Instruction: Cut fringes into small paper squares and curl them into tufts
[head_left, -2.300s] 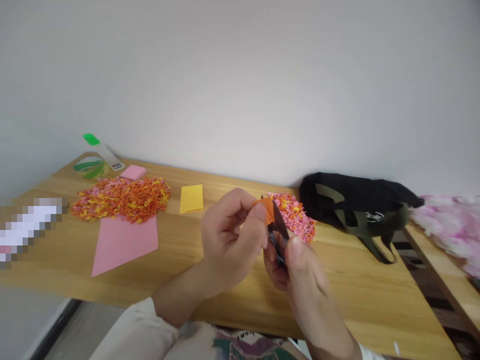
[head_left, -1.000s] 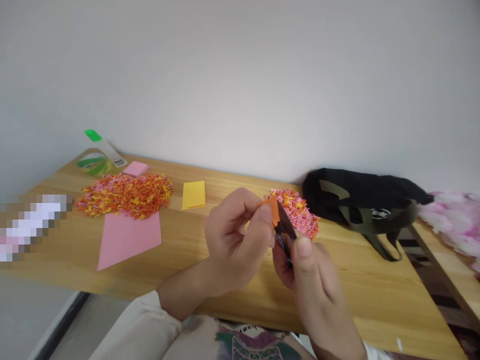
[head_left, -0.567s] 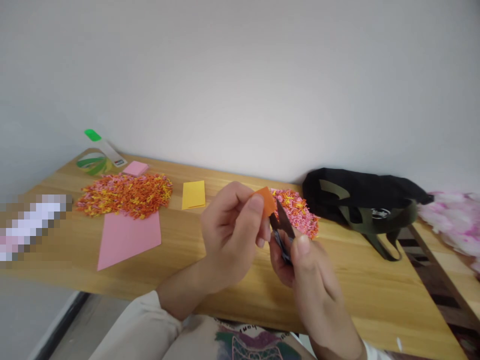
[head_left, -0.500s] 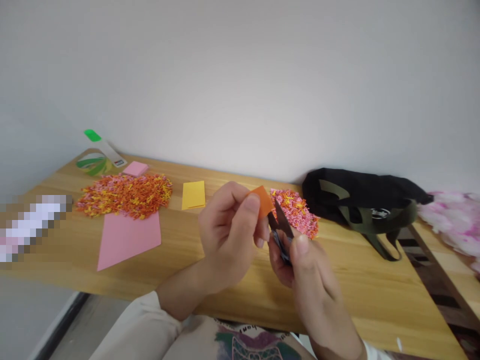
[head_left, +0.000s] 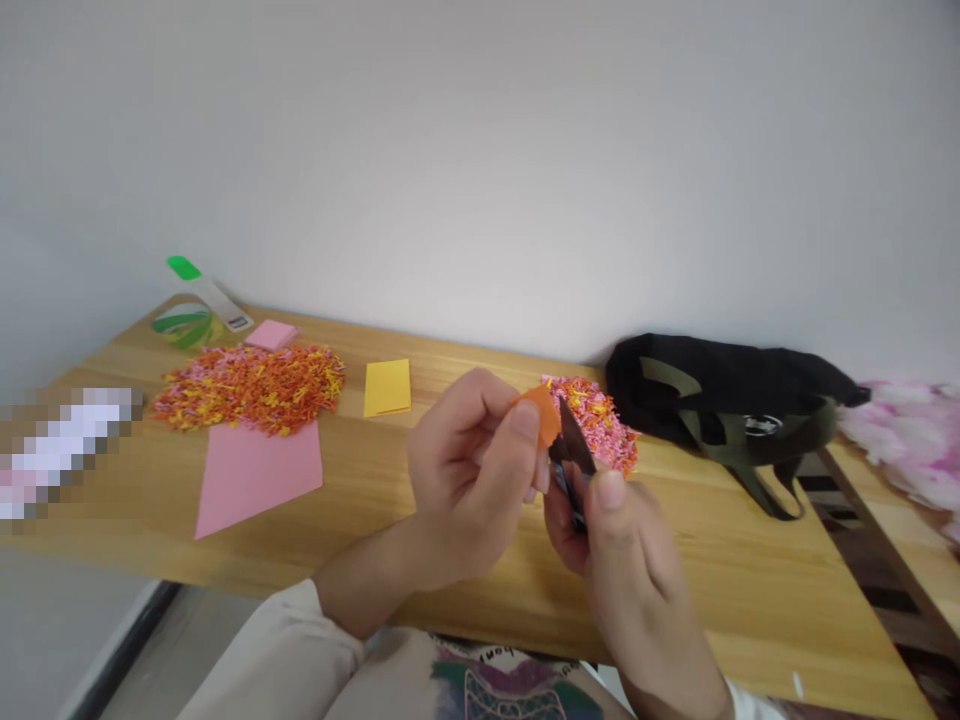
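Between the thumb and fingers of my left hand is a small piece of orange paper. My right hand grips a pair of dark scissors, their blades parted and pointing up beside the paper's right edge. The scissor handles are mostly covered by my fingers. Behind the scissors lies a heap of pink, orange and yellow paper shreds. A yellow paper square rests on the table left of my left hand.
A larger pile of shreds covers part of a pink sheet. Farther back lie pink squares and a green-and-white item. At right are a black bag and a fluffy pink-white bundle. The wooden table meets the wall.
Both hands have shifted slightly right, carrying the orange paper and scissors along. The paper now looks smaller, with an uneven edge near the blades.
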